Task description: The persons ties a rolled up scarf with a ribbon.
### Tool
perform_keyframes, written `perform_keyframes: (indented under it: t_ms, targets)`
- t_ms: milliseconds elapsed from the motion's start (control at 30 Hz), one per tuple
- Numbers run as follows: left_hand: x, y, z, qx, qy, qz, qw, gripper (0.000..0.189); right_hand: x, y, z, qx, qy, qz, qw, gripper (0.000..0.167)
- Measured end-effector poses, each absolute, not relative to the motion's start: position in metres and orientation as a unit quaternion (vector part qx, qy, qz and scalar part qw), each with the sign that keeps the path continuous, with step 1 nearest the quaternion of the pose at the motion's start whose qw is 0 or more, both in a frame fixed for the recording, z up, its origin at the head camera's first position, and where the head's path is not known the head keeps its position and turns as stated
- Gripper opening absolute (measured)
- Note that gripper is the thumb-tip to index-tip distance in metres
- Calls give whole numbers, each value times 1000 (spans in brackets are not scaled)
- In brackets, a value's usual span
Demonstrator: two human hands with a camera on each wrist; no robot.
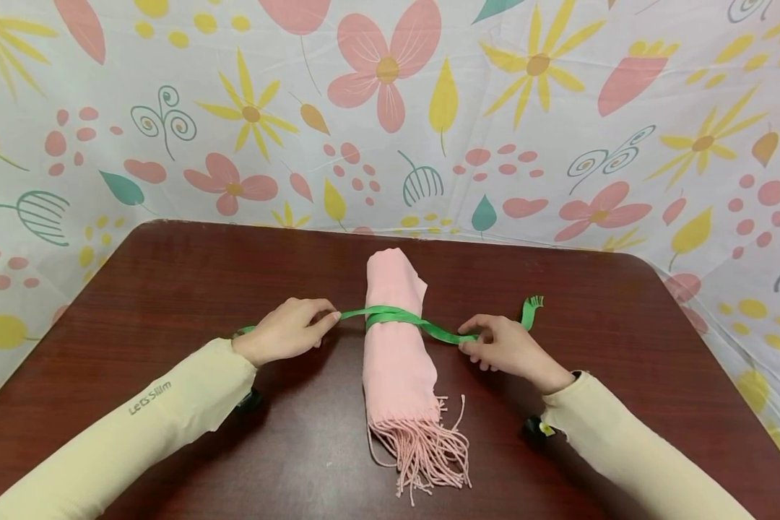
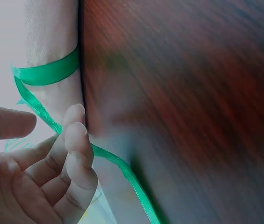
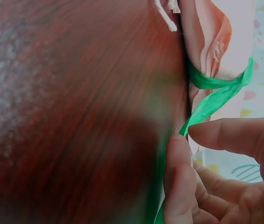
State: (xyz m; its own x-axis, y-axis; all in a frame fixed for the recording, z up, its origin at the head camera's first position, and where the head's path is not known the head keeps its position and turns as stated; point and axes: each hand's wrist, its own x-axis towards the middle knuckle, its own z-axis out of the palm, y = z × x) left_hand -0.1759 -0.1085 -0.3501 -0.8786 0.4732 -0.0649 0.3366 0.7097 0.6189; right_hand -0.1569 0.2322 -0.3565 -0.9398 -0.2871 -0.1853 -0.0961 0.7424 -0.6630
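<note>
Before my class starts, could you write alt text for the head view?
A person's left hand and right hand hold a green ribbon wrapped around a bundled pink scarf. The scarf lies on a dark brown table, fringe nearest the camera; a flowered backdrop hangs behind.

Dark red-brown table [image 1: 312,433], rounded far corners; white floral cloth [image 1: 455,188] behind.

Both sleeves [image 1: 136,440] are pale yellow, dark lettering [image 1: 149,398] marking the left.
</note>
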Motion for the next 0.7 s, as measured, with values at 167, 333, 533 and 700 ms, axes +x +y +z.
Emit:
perform_keyframes:
  t_ms: [167,333,533,700]
  targets:
    - [-176,-108,-352,219,912,323,125,26,-157,232,-358,-106,922,-344,145,13]
    - [-176,-107,-353,218,906,339,134,27,-158,232,-358,-105,920,-344,155,6]
    - [-176,-107,-353,211,908,345,113,31,-157,230,-356,-120,924,-331,148,4]
    - [-178,-106,-354,200,908,357,87,33,-156,228,-356,-124,926,-331,136,4]
